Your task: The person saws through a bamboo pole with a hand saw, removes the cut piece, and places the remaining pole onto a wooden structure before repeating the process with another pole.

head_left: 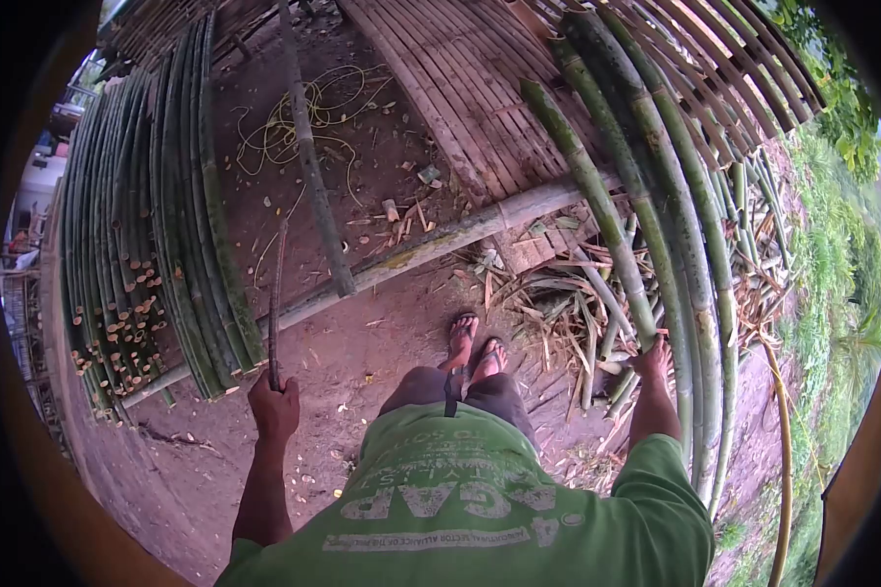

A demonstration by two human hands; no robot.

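Note:
My left hand (276,406) is closed around the dark handle of a long, thin machete (278,293), whose blade points up and away from me. On the other side, my right hand (653,360) grips the near end of a green bamboo pole (602,210). That pole slants away to the upper left, its far end over a slatted bamboo platform. Beside it lean several longer bamboo poles (671,147), close to my right hand. Part of my right fingers is hidden behind the pole's end.
A thick horizontal bamboo rail (431,245) crosses in front of my feet. Stacked green poles (181,225) rest at the left. Yellow rope (284,137) lies coiled beyond the rail. Split bamboo scraps (558,303) litter the ground at right, below the slatted platform (450,78).

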